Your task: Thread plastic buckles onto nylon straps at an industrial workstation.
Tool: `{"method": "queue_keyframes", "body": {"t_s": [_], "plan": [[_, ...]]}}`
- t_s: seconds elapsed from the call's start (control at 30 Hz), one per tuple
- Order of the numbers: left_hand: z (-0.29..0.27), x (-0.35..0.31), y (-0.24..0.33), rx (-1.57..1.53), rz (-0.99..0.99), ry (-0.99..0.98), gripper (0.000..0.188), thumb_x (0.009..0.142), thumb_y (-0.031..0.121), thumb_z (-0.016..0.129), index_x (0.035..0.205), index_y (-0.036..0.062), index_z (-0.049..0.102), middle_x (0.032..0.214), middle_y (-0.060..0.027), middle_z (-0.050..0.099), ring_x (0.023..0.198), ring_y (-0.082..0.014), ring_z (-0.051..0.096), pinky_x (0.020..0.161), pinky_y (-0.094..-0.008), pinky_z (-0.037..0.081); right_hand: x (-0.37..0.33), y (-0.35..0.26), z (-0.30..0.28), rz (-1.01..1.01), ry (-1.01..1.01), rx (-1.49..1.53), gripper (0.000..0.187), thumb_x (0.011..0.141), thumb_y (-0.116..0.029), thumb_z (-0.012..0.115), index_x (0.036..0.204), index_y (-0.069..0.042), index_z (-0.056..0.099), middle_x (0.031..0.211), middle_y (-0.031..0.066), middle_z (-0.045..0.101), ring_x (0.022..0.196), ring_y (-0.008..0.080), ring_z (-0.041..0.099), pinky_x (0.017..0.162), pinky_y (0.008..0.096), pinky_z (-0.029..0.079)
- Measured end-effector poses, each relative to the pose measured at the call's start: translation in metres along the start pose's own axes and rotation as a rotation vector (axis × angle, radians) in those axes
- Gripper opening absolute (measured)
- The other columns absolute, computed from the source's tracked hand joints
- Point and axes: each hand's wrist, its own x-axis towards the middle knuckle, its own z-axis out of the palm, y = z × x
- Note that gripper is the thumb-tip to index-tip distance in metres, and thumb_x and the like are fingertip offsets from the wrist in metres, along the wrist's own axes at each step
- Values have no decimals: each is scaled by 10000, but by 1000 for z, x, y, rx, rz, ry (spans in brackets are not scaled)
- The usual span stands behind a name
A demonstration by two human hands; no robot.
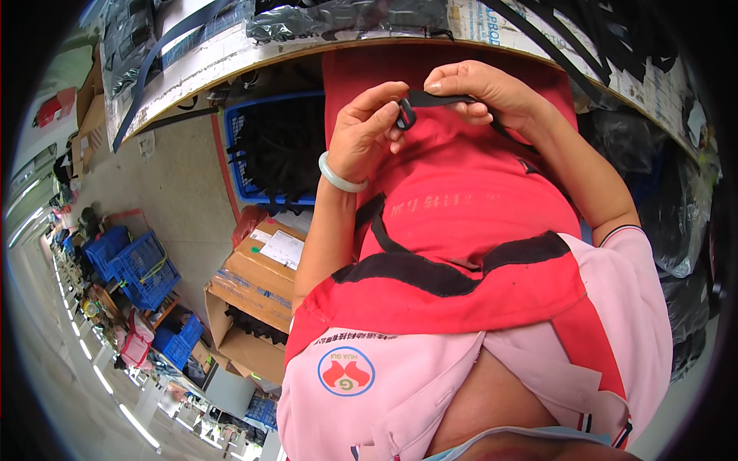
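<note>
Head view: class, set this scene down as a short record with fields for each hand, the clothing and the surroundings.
Left hand: pinches a black buckle; pale bangle on wrist
Right hand: holds the black strap leading from the buckle
Clothing: red apron, pink shirt
To the left: blue crate holding black items; cardboard box
Ahead: worktop

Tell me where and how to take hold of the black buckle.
The black buckle is probably best pinched by its left rim, coming from the left, as the left hand does: the black strap runs off rightward, leaving that rim freer.
</note>
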Motion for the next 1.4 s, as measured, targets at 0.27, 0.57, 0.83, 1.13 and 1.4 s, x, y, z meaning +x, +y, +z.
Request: {"method": "queue_keyframes", "body": {"t_s": [0.27, 0.57, 0.83, 1.13, 1.4], "plan": [[3, 4, -3, -49, -10, -13, 269, 930, 58, 588, 1194, 11, 602, 821, -51, 601, 657, -104, 536, 531, -255, 469, -2, -1, 8, 28, -69, -97, 196, 886, -238, 662, 931, -49, 634, 611, -36, 543, 431, -11, 401, 376, 141, 273], [-1, 2, -4, -171, 13, -60, 242, 932, 62, 588, 1168, 14, 609, 804, -52, 596, 651, -114, 537, 533, -257, 471, -2, 3, 7, -6, 14, -42, 190, 890, -226, 662, 941, -47, 625, 604, -25, 551, 425, -6, 413, 382, 152, 285], [-5, 5, -8, -156, -13, -115, 253, 932, 70, 591, 1178, 9, 601, 816, -52, 595, 655, -120, 539, 538, -261, 472, -1, 5, 12, 68, -77, 46, 200, 890, -229, 671, 928, -41, 617, 595, -21, 547, 401, -6, 401, 357, 143, 283], [-13, 8, -8, -219, -104, -244, 229, 921, 82, 610, 1143, 26, 593, 849, -57, 600, 649, -115, 544, 504, -254, 476, -1, 4, 24, 36, -144, -59, 229, 892, -263, 677, 874, -47, 605, 577, -28, 517, 398, -10, 385, 348, 137, 264], [-7, 14, -4, -262, -76, -267, 267, 908, 78, 625, 1165, 30, 572, 844, -69, 617, 637, -124, 565, 478, -251, 504, -1, 7, 28, -23, -143, 60, 222, 903, -264, 664, 880, -61, 578, 572, -16, 524, 384, 6, 395, 335, 152, 256]]}}
